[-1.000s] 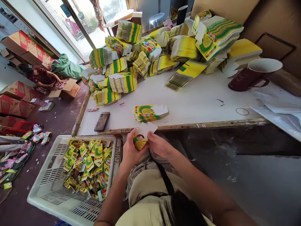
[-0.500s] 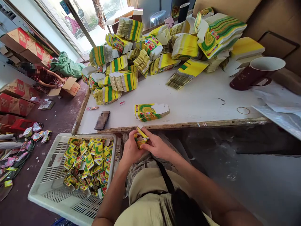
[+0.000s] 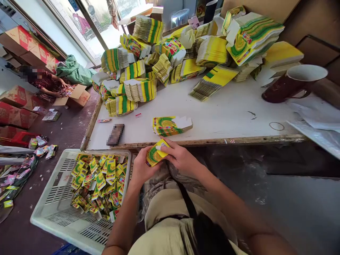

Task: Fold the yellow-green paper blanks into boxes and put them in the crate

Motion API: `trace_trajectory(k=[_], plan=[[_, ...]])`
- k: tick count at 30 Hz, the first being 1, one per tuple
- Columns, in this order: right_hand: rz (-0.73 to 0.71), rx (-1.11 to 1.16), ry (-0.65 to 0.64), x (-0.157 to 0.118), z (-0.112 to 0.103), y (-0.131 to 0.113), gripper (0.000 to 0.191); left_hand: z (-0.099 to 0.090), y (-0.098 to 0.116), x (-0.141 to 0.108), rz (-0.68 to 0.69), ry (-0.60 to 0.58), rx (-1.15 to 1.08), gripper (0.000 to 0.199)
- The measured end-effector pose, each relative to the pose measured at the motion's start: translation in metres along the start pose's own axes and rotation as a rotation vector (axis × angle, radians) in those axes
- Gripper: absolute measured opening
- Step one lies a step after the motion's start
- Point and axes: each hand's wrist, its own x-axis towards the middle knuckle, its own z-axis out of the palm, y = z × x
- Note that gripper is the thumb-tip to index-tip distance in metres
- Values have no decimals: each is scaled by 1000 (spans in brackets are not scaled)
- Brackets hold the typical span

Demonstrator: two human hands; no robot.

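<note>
Head view: the left hand (image 3: pixel 141 165) and right hand (image 3: pixel 183 159), half closed, hold two ends of a yellow box (image 3: pixel 153 156), likely to keep it steady, just before the front edge of the bench (image 3: pixel 225 117). A stack of flat boxes (image 3: pixel 166 125) lies near that edge, perhaps for easy reach.

Your surroundings are a small packing workshop, indicated by the worn worktable (image 3: pixel 233 117), bundles of flat cartons (image 3: pixel 140 90), a crate (image 3: pixel 47 220) of small boxes (image 3: pixel 101 181), and stacked red-printed cardboard boxes (image 3: pixel 17 115).
</note>
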Motion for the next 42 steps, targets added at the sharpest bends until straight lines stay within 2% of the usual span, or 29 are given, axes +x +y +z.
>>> trace_trajectory(k=[3, 6, 11, 13, 17, 19, 21, 23, 26, 29, 31, 32, 34, 36, 39, 42], plan=[[-51, -5, -78, 3, -13, 2, 26, -7, 1, 5, 48, -61, -8, 56], [-28, -8, -126, 4, -17, 3, 27, -9, 3, 7, 93, -97, 28, 54], [23, 65, 16, 1, -4, 3, 22, -5, 8, 2, 20, -39, 10, 46], [34, 125, 29, 0, 0, 4, 29, -2, 7, -1, -14, -55, -16, 47], [135, 165, 168, 0, 8, 6, 44, 8, 2, -4, -18, -77, 0, 67], [162, 144, 192, 3, 12, 6, 52, 12, -3, -4, -52, -50, 40, 65], [153, 111, 177, 10, 11, 6, 58, 7, -11, -5, -102, -29, 59, 58], [140, 8, 209, 21, 3, 10, 60, -9, -25, -10, -164, -20, 72, 55], [214, -323, 325, 43, -20, 24, 51, -52, -58, -24, -315, 46, 163, 60], [370, -622, 216, 57, -35, 41, 40, -97, -93, -46, -421, 213, 444, 74], [410, -719, 136, 60, -36, 48, 34, -112, -109, -60, -472, 325, 576, 84], [415, -745, 124, 60, -34, 50, 32, -113, -113, -65, -482, 355, 574, 85], [416, -775, 139, 58, -30, 51, 34, -104, -113, -69, -471, 328, 447, 77], [421, -783, 150, 57, -26, 50, 38, -85, -105, -64, -407, 224, 271, 64], [416, -773, 132, 60, -26, 47, 39, -52, -83, -43, -278, 67, 95, 47], [425, -777, 119, 66, -31, 45, 38, -29, -58, -23, -187, -31, -11, 41]])
